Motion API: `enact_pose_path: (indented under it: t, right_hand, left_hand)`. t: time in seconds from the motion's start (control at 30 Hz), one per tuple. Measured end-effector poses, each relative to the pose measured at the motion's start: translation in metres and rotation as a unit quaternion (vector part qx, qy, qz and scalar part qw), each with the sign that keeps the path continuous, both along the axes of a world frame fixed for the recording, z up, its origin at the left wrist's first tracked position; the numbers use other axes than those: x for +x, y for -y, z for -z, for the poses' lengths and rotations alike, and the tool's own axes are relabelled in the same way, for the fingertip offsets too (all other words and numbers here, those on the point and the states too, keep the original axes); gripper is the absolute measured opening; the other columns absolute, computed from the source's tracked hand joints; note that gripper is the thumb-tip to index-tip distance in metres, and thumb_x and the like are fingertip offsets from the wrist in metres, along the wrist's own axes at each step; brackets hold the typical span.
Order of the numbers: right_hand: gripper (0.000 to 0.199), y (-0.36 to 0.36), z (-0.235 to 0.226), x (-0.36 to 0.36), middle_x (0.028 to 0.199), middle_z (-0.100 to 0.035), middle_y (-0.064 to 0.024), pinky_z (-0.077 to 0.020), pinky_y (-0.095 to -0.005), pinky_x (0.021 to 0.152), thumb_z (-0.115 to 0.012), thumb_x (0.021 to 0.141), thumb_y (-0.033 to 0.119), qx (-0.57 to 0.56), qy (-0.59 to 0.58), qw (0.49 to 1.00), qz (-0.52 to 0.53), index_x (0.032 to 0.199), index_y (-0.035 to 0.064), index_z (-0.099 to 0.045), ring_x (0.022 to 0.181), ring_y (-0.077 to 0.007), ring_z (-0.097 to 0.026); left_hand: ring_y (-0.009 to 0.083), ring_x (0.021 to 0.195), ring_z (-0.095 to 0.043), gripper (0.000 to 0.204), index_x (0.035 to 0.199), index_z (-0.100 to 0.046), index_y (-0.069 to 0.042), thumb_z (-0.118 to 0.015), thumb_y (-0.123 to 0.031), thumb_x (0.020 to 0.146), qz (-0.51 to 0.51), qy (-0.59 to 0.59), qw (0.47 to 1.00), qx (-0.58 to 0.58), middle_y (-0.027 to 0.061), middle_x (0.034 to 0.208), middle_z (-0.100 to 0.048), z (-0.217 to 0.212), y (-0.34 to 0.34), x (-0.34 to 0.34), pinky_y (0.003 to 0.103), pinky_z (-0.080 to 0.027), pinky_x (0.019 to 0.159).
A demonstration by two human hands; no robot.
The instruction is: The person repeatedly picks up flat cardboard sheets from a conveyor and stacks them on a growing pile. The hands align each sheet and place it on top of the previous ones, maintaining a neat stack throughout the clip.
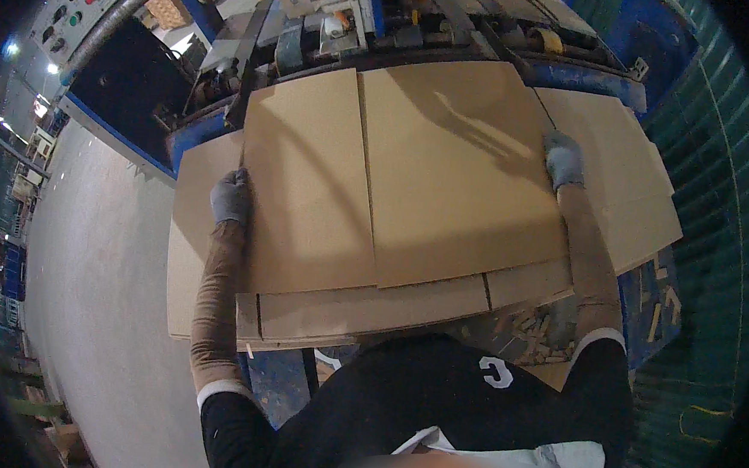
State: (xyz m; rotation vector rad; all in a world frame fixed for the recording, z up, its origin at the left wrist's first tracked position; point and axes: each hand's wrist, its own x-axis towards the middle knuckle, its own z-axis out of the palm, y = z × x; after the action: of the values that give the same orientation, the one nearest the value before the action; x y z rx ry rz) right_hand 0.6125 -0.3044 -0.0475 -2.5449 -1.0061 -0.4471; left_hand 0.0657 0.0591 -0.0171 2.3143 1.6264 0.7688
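Note:
A brown cardboard sheet (pixel 464 171) with a slot line running down it lies in front of me, its far edge against the machine. My left hand (pixel 231 195), in a grey glove, is closed on its left edge. On the opposite side my right hand (pixel 563 161), gloved alike, grips the right edge with the fingers curled. Beneath lies a larger stack of cardboard sheets (pixel 626 181), showing at both sides and along the near edge. The undersides of the fingers are hidden.
A blue-framed machine (pixel 564 74) with rollers and metal bars stands beyond the cardboard. A control panel (pixel 88 2) with buttons is at the far left. Grey floor (pixel 99 243) stretches along the left; green corrugated sheeting (pixel 713 169) rises at the right. Cardboard scraps (pixel 544 339) lie near my right forearm.

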Motion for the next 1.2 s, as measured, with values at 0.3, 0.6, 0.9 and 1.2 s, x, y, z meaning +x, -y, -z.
enact_pose_path:
  t: [0.3,0.6,0.9,1.2]
  right_hand:
    - [0.035,0.008,-0.059,-0.052,0.103,-0.063,-0.0219,-0.0478,-0.0431,0.085,-0.058,0.087,0.035,-0.021,-0.025,0.999,-0.02,0.105,0.0063,-0.066,0.097,-0.0399,-0.06]
    - [0.085,0.114,-0.076,-0.152,0.142,-0.041,-0.017,-0.0278,-0.0468,0.111,-0.078,0.062,0.051,-0.147,-0.023,0.947,-0.284,0.131,0.0112,-0.05,0.136,-0.0412,-0.028]
    - [0.084,0.067,-0.088,-0.11,0.143,-0.041,-0.0178,-0.0277,-0.0482,0.111,-0.078,0.06,0.051,-0.155,-0.085,0.938,-0.3,0.131,0.0117,-0.054,0.135,-0.0419,-0.03]
    - [0.084,0.057,-0.086,-0.082,0.147,-0.037,-0.0172,-0.0274,-0.0462,0.112,-0.078,0.061,0.048,-0.186,-0.107,0.939,-0.27,0.134,0.0154,-0.053,0.135,-0.0409,-0.031]
  left_hand:
    - [0.0392,0.11,-0.054,0.046,0.122,-0.055,-0.002,-0.053,-0.036,0.09,0.088,-0.101,0.985,0.108,0.0219,0.122,-0.056,-0.029,0.028,0.007,0.046,-0.045,0.09]
    - [0.0355,0.124,-0.047,0.083,0.131,-0.046,-0.001,-0.065,-0.059,0.075,0.372,-0.205,0.885,0.19,0.02,0.134,-0.049,-0.054,0.161,-0.022,0.049,-0.035,0.106]
    - [0.0312,0.11,-0.058,0.056,0.122,-0.054,-0.004,-0.065,-0.037,0.077,0.453,-0.156,0.8,0.361,0.0135,0.121,-0.058,-0.046,0.119,-0.013,0.049,-0.043,0.099]
    - [0.0336,0.11,-0.059,0.047,0.124,-0.057,-0.005,-0.056,-0.01,0.077,0.503,-0.161,0.805,0.27,0.0156,0.126,-0.057,-0.061,0.128,-0.019,0.044,-0.05,0.093]
